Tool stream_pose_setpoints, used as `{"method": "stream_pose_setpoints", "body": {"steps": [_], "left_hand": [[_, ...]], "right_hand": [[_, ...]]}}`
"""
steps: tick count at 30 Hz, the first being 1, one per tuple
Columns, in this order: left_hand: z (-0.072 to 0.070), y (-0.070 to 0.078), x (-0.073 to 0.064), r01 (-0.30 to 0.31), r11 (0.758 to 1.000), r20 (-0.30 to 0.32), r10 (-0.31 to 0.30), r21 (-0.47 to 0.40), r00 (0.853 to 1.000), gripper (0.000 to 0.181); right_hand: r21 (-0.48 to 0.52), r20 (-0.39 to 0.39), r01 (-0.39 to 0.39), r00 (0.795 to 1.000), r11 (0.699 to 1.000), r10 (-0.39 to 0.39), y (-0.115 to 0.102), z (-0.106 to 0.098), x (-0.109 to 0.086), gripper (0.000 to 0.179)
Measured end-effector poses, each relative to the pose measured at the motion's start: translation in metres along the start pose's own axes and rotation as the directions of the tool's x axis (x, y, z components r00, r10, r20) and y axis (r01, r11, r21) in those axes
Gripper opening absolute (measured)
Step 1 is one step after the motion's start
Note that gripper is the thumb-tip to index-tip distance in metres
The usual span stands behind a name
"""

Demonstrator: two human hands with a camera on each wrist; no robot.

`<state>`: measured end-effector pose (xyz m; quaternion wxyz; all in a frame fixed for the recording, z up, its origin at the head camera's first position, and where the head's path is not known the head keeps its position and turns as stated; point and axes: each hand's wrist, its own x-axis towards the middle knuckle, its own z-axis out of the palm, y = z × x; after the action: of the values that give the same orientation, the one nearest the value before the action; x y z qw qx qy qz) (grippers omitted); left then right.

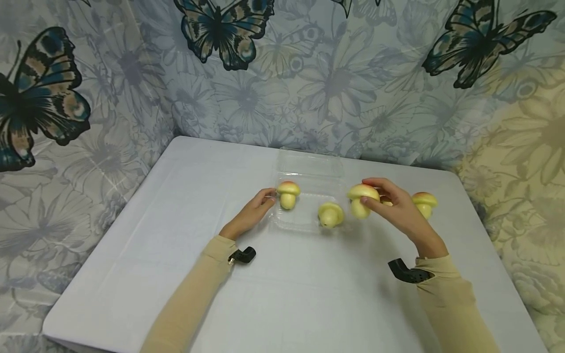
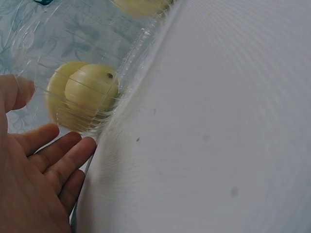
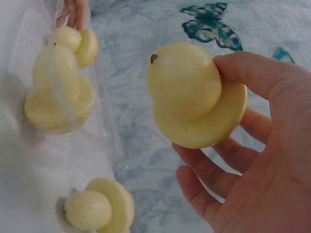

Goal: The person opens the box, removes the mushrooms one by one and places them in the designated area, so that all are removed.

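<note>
My right hand (image 1: 397, 208) holds a yellow toy mushroom (image 1: 363, 198) with a reddish cap, thumb on one side and fingers on the other. In the right wrist view, the mushroom's stem (image 3: 182, 73) points away from the palm. My left hand (image 1: 253, 213) is at the left side of a clear plastic container (image 1: 302, 218), with fingertips right at its wall and thumb by the rim. Inside the container, one mushroom (image 1: 288, 195) stands upright near the left hand. Another mushroom (image 1: 331, 214) lies tilted at the front right corner.
The container's clear lid (image 1: 310, 163) is folded back toward the wall. A further mushroom (image 1: 424, 203) stands on the white table (image 1: 282, 294) right of the right hand, and one more (image 1: 386, 201) is partly hidden behind its fingers. Butterfly-patterned fabric (image 1: 331, 98) hangs behind the table.
</note>
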<state>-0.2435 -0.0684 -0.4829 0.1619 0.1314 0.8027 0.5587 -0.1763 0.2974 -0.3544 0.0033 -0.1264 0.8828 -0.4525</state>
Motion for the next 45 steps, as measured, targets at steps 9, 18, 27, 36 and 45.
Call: {"method": "stream_pose_setpoints", "body": {"steps": [9, 18, 27, 36, 45], "left_hand": [[0.001, 0.0, -0.001, 0.002, 1.0, -0.005, -0.002, 0.007, 1.0, 0.053], [0.001, -0.001, -0.001, -0.003, 1.0, -0.008, 0.004, 0.013, 1.0, 0.053], [0.001, -0.001, -0.003, 0.002, 1.0, -0.016, -0.002, 0.016, 1.0, 0.052], [0.001, 0.001, -0.002, 0.004, 1.0, -0.009, -0.003, 0.011, 1.0, 0.052], [0.001, 0.0, 0.0, -0.01, 1.0, -0.005, 0.01, -0.006, 1.0, 0.053]], "right_hand": [[-0.002, 0.001, -0.021, 1.0, 1.0, 0.021, 0.007, -0.002, -0.005, 0.045], [-0.016, -0.011, -0.072, 0.997, 0.997, 0.072, 0.016, -0.006, -0.013, 0.048], [-0.016, -0.003, -0.07, 0.998, 0.997, 0.07, 0.024, -0.005, -0.018, 0.05], [-0.001, -0.011, -0.048, 0.999, 0.999, 0.048, 0.029, -0.004, -0.02, 0.048], [0.007, -0.01, -0.003, 1.0, 1.0, 0.003, 0.037, -0.003, -0.021, 0.043]]}}
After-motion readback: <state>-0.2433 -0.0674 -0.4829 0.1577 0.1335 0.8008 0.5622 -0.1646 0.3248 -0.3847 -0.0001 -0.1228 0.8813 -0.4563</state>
